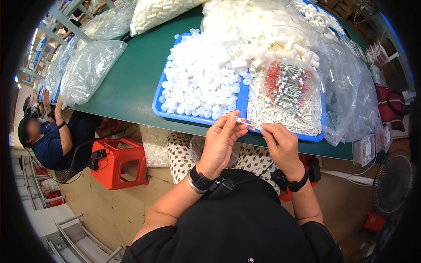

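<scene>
Thin white stick (248,124) sits pinched between both hands just above the near edge of the green worktop (131,83), lying roughly level. Left hand (220,142) has its fingers (229,120) closed on the stick's left end, thumb against forefinger; right hand (280,142) has its fingers (265,129) closed on the other end, where a small tip shows. Both wrists wear dark bands, and a small black device (221,187) hangs by the left wrist. Below the worktop edge are the person's patterned trousers (179,151) and, off to the left on the floor, an orange stool (118,161).

Just beyond the hands, along the near edge, lie two blue trays side by side and touching. The left blue tray (158,105) is heaped with small white round caps (197,79). The right blue tray (322,133) holds a pile of short white tubes (285,111), and on them rests a clear bag of thin sticks with red ends (289,81). Further back, clear bags of white foam-like pieces (258,30) crowd the middle and far edge. Toward the left end lies a big clear bag (90,68), near another person in a dark blue top (48,144) seated beside the worktop
</scene>
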The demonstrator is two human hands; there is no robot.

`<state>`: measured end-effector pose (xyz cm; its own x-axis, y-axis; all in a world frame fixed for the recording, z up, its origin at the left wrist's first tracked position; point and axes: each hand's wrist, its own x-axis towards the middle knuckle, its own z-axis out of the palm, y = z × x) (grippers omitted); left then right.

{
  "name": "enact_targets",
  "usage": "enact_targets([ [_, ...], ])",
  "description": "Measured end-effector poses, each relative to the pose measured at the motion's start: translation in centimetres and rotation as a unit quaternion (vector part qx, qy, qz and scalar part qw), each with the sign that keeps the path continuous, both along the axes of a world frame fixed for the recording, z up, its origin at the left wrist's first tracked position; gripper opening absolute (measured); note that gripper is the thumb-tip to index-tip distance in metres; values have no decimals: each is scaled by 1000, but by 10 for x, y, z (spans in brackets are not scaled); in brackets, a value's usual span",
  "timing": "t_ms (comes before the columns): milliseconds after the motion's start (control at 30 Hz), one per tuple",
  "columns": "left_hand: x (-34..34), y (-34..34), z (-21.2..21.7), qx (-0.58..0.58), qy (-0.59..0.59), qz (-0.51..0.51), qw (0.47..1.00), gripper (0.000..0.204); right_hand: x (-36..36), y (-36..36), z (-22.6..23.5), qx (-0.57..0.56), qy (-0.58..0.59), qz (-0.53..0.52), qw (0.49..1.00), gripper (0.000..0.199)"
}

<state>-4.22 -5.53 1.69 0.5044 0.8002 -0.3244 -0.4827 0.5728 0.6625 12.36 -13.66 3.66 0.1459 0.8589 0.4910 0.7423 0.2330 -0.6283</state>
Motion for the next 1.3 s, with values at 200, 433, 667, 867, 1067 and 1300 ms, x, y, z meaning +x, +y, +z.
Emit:
enact_targets([
  [200,3,-8,-1,53,15,-90,994,41,-4,0,3,-60,96,39,993,10],
  [433,5,-11,3,66,4,-147,987,45,6,-4,9,-311,430,88,843,21],
  [667,3,-6,-2,37,41,-80,995,39,-5,-25,87,-2,121,8,993,31],
  [867,9,-7,-1,11,45,-101,994,38,7,-66,174,262,129,230,928,42],
  [1067,7,-7,1,8,54,-92,994,38,7,-78,202,160,61,235,957,53],
  [1300,7,-6,-1,5,50,-98,994,37,8,-71,210,130,142,371,908,63],
])
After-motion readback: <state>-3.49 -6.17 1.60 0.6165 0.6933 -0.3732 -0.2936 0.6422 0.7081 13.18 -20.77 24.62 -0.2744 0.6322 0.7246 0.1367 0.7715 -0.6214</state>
